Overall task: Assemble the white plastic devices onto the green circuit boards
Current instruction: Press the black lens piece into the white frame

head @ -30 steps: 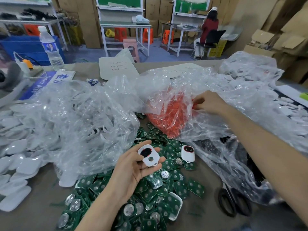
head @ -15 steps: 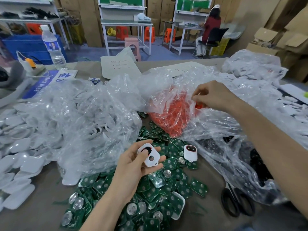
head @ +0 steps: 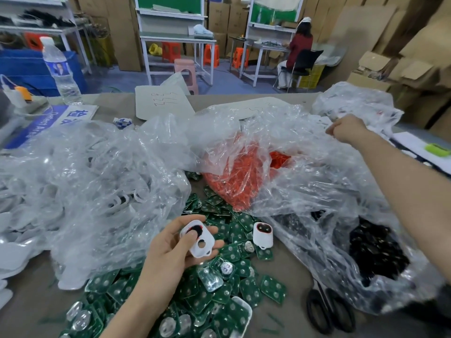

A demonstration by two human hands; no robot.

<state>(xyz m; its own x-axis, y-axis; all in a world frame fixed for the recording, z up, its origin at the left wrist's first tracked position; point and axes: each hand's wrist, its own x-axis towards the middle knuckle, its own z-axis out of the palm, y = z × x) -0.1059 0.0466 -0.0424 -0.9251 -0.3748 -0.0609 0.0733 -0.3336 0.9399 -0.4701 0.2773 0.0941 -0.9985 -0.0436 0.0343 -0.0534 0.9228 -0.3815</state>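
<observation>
At the near middle of the table (head: 29,303), the left hand (head: 170,252) lies palm up. Its fingers curl under a white plastic device (head: 207,236), which it holds just above the pile of green circuit boards (head: 247,290). The thumb (head: 189,237) presses on the dark opening at the device's upper end. A round hole shows at its lower end.

A second white device (head: 262,236) lies on the boards just right of the held one, with a dark and red window at its top. Some boards carry round silver discs; others show only green faces.

The right hand (head: 346,129) is stretched out to the far right, over the crumpled clear bag of white parts (head: 353,103). Its fingers are curled in, knuckles toward the camera. Whether they pinch the plastic or a part cannot be told.

Between the two hands sits a clear bag of orange parts (head: 239,184), its lower corner touching the boards. A large clear bag of white shells (head: 97,181) lies to the left of the left hand. A bag of black parts (head: 375,252) lies to the right, with black-handled scissors (head: 328,311) on the table just in front of it. A water bottle (head: 61,71) stands upright at the far left edge.
</observation>
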